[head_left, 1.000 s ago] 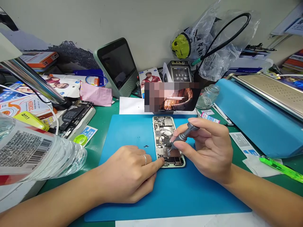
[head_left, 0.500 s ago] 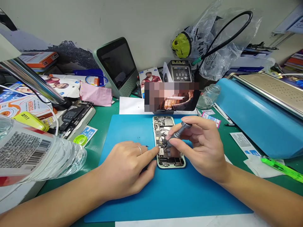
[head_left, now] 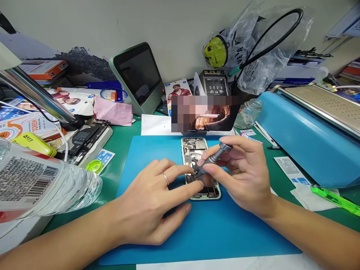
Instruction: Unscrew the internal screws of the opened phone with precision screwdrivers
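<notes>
An opened phone [head_left: 195,144] lies on the blue mat [head_left: 230,232], its inner boards and parts showing. My right hand [head_left: 244,172] grips a grey screwdriver [head_left: 212,159] between thumb and fingers, tilted, its lower end down over the phone's middle. Fingers of my left hand [head_left: 154,195] reach across the phone's left side, spread apart, with the index fingertip on its lower inside near the screwdriver's end. A ring sits on one finger. The screwdriver's tip and whatever lies under the left fingertips are hidden.
A water bottle [head_left: 50,183] lies at the left, near a lamp post [head_left: 42,97] and another opened phone [head_left: 87,138]. Behind the mat stand a propped dark screen [head_left: 210,116] and a glass jar [head_left: 249,114]. A blue machine [head_left: 303,146] and a green knife [head_left: 337,200] are at the right.
My left hand has moved right and its fingers have spread, now reaching further over the phone. The screwdriver's top has shifted slightly right, with my right hand still holding it.
</notes>
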`<state>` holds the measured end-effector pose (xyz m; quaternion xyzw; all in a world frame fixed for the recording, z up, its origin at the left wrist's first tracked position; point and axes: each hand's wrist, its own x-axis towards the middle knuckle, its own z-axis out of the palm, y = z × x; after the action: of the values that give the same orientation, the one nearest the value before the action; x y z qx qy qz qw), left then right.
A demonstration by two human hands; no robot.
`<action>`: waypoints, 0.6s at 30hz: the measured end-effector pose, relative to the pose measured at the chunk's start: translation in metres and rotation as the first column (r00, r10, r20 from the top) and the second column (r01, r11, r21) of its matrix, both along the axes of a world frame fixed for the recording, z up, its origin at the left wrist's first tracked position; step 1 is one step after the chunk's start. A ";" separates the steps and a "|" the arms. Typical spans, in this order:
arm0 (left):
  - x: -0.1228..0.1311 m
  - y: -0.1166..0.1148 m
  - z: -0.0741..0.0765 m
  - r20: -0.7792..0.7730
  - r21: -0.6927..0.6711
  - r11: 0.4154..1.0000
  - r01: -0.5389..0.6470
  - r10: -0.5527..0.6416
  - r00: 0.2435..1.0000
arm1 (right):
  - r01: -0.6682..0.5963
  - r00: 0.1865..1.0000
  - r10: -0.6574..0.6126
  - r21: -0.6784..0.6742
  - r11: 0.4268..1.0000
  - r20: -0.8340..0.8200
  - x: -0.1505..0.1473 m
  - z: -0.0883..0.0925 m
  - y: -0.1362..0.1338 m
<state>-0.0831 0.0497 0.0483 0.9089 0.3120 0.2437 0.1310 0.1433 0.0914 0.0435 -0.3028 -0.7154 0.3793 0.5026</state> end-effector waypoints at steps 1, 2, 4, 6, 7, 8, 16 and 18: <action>-0.001 -0.001 0.001 -0.021 -0.014 1.000 -0.006 0.006 1.000 | 0.004 1.000 -0.004 0.001 1.000 -0.003 0.000 0.000 0.000; -0.001 -0.001 0.001 -0.042 -0.025 1.000 -0.013 0.012 0.999 | 0.008 1.000 -0.008 0.002 1.000 -0.006 0.000 0.000 0.000; -0.002 -0.002 0.001 -0.067 -0.034 0.999 -0.020 0.018 0.998 | 0.013 1.000 -0.013 0.004 1.000 -0.010 0.001 0.001 0.000; -0.003 -0.003 0.000 -0.074 -0.037 0.999 -0.023 0.020 0.997 | 0.011 1.000 -0.011 0.003 1.000 -0.010 0.001 0.001 0.000; -0.003 -0.003 0.000 -0.075 -0.042 0.999 -0.019 0.016 0.997 | 0.007 1.000 -0.007 0.000 1.000 -0.008 0.001 0.000 0.000; -0.003 -0.003 -0.001 -0.079 -0.047 0.999 -0.014 0.011 0.997 | 0.005 1.000 -0.005 -0.004 1.000 -0.005 0.001 0.000 0.000; -0.001 0.000 -0.002 -0.134 -0.066 0.998 0.005 -0.013 0.991 | 0.039 0.999 -0.039 -0.001 0.999 0.014 -0.001 0.002 -0.001; -0.001 0.001 -0.002 -0.124 -0.068 0.998 -0.001 -0.007 0.992 | 0.033 0.999 -0.033 -0.008 0.999 0.007 -0.001 0.001 -0.001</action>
<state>-0.0836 0.0502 0.0461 0.9178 0.3262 0.1757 0.1426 0.1421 0.0908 0.0450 -0.3181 -0.7105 0.3726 0.5051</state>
